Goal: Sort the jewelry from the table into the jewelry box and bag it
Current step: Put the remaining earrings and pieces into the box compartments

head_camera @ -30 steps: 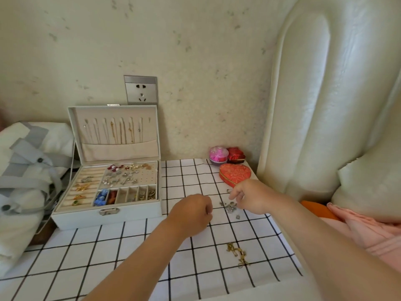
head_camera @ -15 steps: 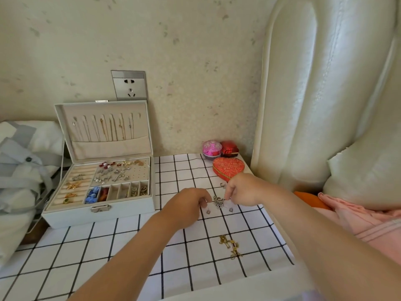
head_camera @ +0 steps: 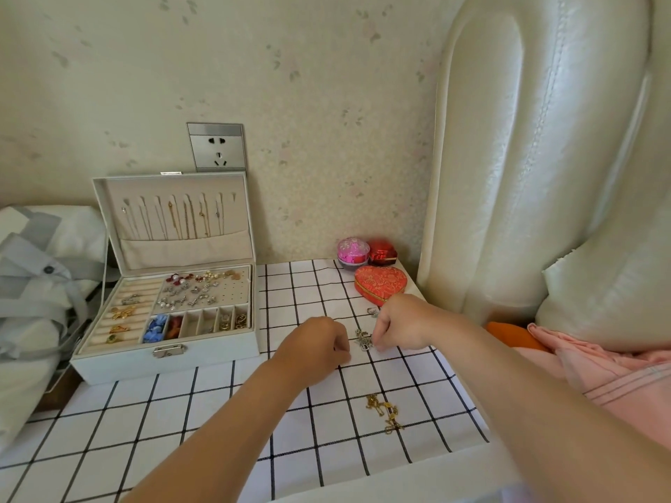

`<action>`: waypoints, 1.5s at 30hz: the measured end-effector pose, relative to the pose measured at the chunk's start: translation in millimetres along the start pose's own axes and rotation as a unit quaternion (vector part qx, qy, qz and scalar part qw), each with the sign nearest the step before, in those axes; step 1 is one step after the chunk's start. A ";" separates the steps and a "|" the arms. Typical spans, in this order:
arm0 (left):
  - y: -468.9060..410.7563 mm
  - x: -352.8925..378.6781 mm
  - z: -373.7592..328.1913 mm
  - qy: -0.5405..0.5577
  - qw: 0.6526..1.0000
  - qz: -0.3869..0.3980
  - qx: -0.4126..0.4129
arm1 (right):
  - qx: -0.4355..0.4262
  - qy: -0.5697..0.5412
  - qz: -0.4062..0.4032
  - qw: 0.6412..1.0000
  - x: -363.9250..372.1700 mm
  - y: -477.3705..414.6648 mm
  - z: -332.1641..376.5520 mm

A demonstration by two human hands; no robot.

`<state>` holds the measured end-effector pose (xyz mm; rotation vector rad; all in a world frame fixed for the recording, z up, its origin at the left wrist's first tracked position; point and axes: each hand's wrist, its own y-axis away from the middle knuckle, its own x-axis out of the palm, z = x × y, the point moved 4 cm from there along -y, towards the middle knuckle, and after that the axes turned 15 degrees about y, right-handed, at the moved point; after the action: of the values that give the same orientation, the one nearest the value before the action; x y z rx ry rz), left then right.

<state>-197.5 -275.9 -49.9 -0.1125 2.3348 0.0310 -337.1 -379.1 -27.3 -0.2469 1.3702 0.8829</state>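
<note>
Silver jewelry — between left hand and right hand, by fingertips.

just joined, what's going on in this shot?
A person is sorting jewelry on a checked tablecloth. Both hands are at a small silver jewelry cluster mid-table: the right hand pinches at it, and the left hand is curled just beside it, with no clear view of whether it holds anything. The jewelry box stands open on the left, already partly filled. A gold chain lies untouched nearer the camera.
</note>
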 end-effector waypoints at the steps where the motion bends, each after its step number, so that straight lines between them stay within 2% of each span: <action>1: 0.3 -2.2 0.6 0.003 1.000 -0.002 -0.004 | -0.002 -0.012 -0.007 1.000 -2.3 -0.5 2.8; 8: 5.8 -34.2 -2.1 0.059 0.995 -0.076 0.009 | -0.024 -0.121 -0.080 0.989 -18.3 -3.2 33.9; 15: 27.5 -76.1 9.7 0.125 0.978 -0.162 0.028 | -0.061 -0.119 -0.158 0.978 -27.6 -17.7 90.2; 19: 44.1 -103.5 29.3 0.117 0.977 -0.175 0.006 | -0.100 -0.107 -0.155 0.977 -29.2 -24.9 134.0; 25: 67.6 -135.2 61.2 0.123 0.983 -0.136 -0.030 | -0.142 -0.074 -0.120 0.980 -26.2 -37.3 183.1; 29: 77.7 -151.2 70.5 0.129 0.983 -0.122 -0.036 | -0.167 -0.063 -0.103 0.978 -23.8 -40.5 205.4; 35: 82.4 -163.9 77.8 0.110 0.982 -0.146 -0.039 | -0.175 -0.076 -0.100 0.976 -19.6 -46.0 221.8; 40: 77.6 -178.4 74.5 0.124 0.971 -0.200 -0.026 | -0.145 -0.178 -0.133 0.964 -25.3 -52.6 222.0; 45: 74.0 -194.2 77.5 0.270 0.926 -0.261 -0.041 | -0.114 -0.317 -0.151 0.929 -36.1 -62.5 220.6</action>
<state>-14.6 -183.9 35.4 -0.8803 2.7674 -0.1917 -129.7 -296.4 36.2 -0.3076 0.6056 0.7675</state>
